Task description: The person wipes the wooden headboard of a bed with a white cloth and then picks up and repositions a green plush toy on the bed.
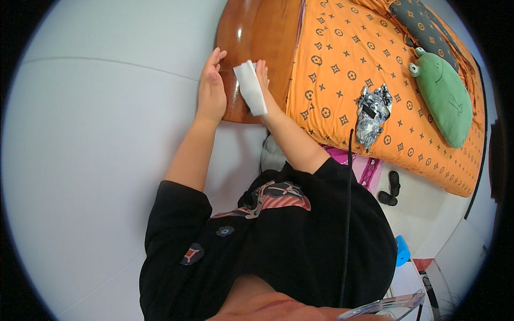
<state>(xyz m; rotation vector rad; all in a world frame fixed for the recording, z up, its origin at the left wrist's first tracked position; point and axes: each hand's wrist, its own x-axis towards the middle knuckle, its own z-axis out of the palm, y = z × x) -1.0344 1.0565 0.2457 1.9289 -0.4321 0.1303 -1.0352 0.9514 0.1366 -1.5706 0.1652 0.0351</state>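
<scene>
My left hand (pixel 211 90) is raised at the curved end of a polished wooden bed board (pixel 277 36), its fingers extended and its thumb in front. It appears to hold nothing; whether it touches the board is unclear. Against the palm side of my right hand (pixel 263 80) is a folded white tissue or cloth (pixel 251 88), held upright over the glossy wood. This white piece covers most of the palm, and the right thumb is hidden. A gap separates the two hands, with the brown wood showing between them.
An orange patterned bedsheet (pixel 333 52) covers the bed at right. On it lie a crumpled silver-and-black wrapper (pixel 373 116) and a green frog plush pillow (pixel 445 96). Black slippers (pixel 391 188) are on the floor. A black cord (pixel 348 224) hangs before me. The pale wall (pixel 100 140) stands at left.
</scene>
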